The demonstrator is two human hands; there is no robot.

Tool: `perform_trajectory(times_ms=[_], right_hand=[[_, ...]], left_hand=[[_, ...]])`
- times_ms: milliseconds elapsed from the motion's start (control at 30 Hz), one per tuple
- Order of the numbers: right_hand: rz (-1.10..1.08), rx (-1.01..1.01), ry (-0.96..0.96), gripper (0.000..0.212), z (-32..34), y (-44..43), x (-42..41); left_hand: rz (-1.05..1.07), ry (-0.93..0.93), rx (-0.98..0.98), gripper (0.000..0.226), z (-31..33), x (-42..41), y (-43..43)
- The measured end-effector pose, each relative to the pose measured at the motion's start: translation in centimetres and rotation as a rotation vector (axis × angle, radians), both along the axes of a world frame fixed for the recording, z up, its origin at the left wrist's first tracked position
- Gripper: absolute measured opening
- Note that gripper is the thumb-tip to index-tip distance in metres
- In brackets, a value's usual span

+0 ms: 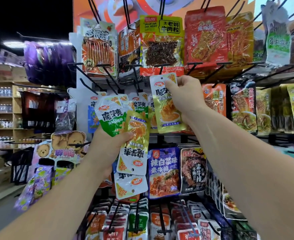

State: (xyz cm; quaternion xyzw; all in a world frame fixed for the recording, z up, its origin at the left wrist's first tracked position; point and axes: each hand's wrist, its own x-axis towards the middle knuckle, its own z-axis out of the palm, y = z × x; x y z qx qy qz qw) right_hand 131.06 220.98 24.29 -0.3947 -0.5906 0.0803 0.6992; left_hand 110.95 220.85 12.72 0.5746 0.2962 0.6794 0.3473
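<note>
Left of the frame's centre, our left hand [108, 146] grips a fan of snack packets, fingers curled round them and the thumb lying across the front. A green packet [112, 118] points up out of the fist. An upside-down yellow packet [135, 144] hangs below it, and a lowest packet [130, 184] hangs under that one, also inverted.

Just behind and above this bundle, on the middle row of the rack, hung packets [140, 104] of the same brand are already on their hooks. The bare pegs [89, 78] up and to the left of them carry nothing that we can see.

Right of centre, our right hand [186, 96] pinches the raised yellow packet [167, 108] by its white header. Thumb and fingertips close on it beside the punched hole. This packet hangs upright with a slight tilt, in front of the hung row and just under the tip of a black peg [160, 70]. The hole looks free of any hook, though we cannot be sure from this angle.

We judge the restocking to be partly done. Some of this brand is up and one packet is at the point of being threaded on. At least three more wait in our left hand, two of which will need turning right way up first.
</note>
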Motion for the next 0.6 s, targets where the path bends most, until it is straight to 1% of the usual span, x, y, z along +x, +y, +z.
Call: perform_trajectory(times_ms=[100, 200, 300, 467, 600], right_hand=[[-0.028, -0.022, 0.018, 0.040, 0.7, 0.7, -0.4], [-0.018, -0.057, 0.045, 0.046, 0.9, 1.3, -0.7], [-0.031, -0.066, 0.036, 0.049, 0.7, 1.7, -1.0], [-0.065, 0.009, 0.040, 0.052, 0.7, 2.0, -1.0], [-0.083, 0.024, 0.004, 0.048, 0.9, 2.0, -0.6]], left_hand=[[-0.013, 0.002, 0.001, 0.043, 0.1, 0.0, 0.2], [-0.019, 0.002, 0.007, 0.038, 0.0, 0.0, 0.2], [-0.019, -0.002, 0.002, 0.036, -0.1, 0.0, 0.2], [-0.032, 0.002, 0.021, 0.037, -0.2, 0.0, 0.1], [-0.042, -0.005, 0.030, 0.032, -0.3, 0.0, 0.1]])
